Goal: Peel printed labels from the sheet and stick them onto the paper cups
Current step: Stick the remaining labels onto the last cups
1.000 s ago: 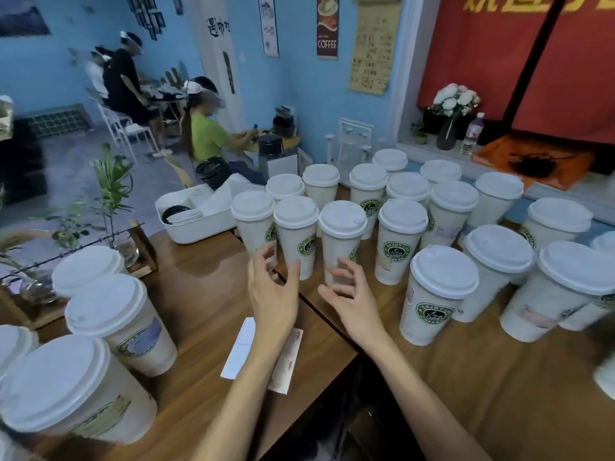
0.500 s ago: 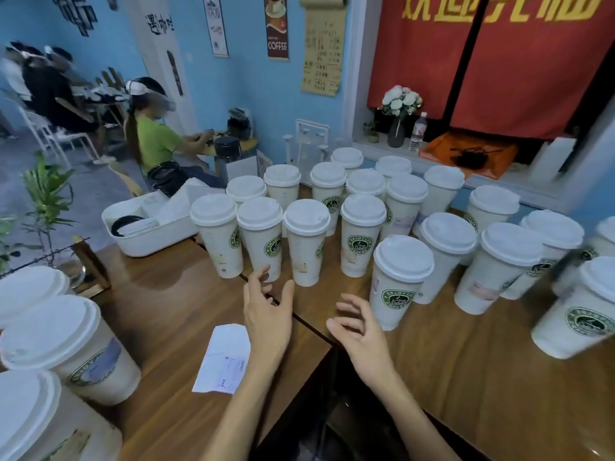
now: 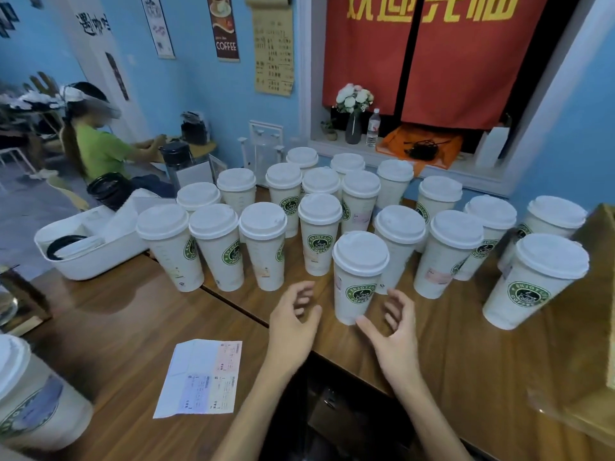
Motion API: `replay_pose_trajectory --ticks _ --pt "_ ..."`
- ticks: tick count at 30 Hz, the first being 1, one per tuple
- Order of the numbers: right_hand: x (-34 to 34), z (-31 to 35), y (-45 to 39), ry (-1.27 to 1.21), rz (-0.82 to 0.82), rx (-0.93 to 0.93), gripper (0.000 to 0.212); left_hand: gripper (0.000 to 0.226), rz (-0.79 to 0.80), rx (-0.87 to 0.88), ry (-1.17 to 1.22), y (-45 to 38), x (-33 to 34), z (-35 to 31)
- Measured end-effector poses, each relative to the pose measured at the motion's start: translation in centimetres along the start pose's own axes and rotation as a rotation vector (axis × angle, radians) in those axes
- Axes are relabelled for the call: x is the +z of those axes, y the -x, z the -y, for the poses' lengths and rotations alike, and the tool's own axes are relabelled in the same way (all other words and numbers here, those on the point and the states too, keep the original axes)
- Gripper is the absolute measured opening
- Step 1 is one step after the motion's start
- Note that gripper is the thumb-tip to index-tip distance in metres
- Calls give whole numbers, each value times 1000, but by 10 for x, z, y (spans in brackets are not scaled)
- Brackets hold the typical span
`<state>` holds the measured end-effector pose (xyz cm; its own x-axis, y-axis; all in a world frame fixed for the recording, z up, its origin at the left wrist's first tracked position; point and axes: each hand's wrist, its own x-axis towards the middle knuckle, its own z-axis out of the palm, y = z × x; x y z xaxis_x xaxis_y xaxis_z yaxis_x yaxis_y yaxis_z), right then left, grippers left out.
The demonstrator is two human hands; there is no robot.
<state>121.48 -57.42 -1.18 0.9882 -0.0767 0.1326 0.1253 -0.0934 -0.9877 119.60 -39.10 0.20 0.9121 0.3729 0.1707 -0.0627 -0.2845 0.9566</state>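
Several white lidded paper cups with green logos stand on the wooden counter (image 3: 466, 354). The nearest cup (image 3: 357, 287) stands just in front of my hands. My left hand (image 3: 294, 319) hovers to its left and my right hand (image 3: 394, 331) to its right, both with loosely curled fingers, holding nothing and not touching the cup. The label sheet (image 3: 201, 377) lies flat on the counter at the lower left, with a few printed labels on its right and lower parts. Some cups, such as one (image 3: 442, 257) at the right, bear a small pale label.
A white tub (image 3: 83, 257) with lids sits at the counter's left end. Another large cup (image 3: 36, 397) stands at the near left. A brown cardboard piece (image 3: 599, 294) is at the right edge. A person in green sits beyond the counter.
The view has swung right and closer. My hands have moved from the left front cups over to either side of the nearest cup; the label sheet now lies further left of them.
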Motion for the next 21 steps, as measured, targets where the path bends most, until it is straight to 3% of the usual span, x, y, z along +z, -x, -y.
replay_pose_trajectory --ticks 4,12,21 --pt "8 -3 -1 -40 100 26 83 54 163 -4 49 6 16 1" --pt "10 -3 -9 53 50 -17 42 84 252 -46 53 -7 16 4" --pt "11 -9 -20 -107 162 118 53 85 262 8 41 -9 25 2"
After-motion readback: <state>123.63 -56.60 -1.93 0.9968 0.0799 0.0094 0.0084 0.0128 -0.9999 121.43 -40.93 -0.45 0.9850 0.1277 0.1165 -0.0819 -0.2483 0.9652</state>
